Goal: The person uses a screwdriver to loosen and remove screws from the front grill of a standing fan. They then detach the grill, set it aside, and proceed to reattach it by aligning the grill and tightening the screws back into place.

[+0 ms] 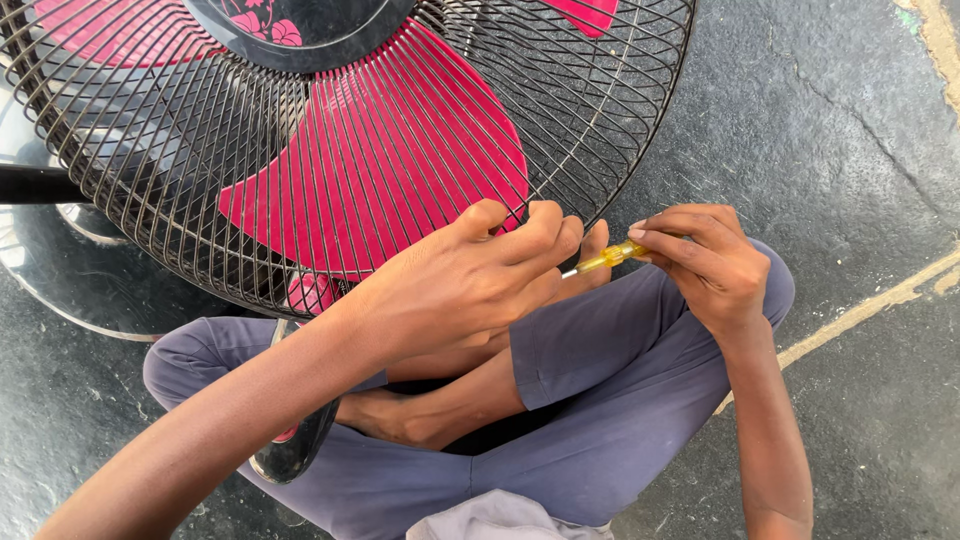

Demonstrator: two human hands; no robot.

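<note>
Two hands: both at the fan's wire cage [420, 150].
Left hand [470, 285]: fingers pinch the cage rim.
Right hand [710, 265]: fingers grip a yellow screwdriver [605, 260].

I see the fan guard [330, 150] ahead of my crossed legs [560, 420]; my left hand [470, 280] touches its rim, the screwdriver [605, 260] in my right hand [710, 265] just beside.
</note>
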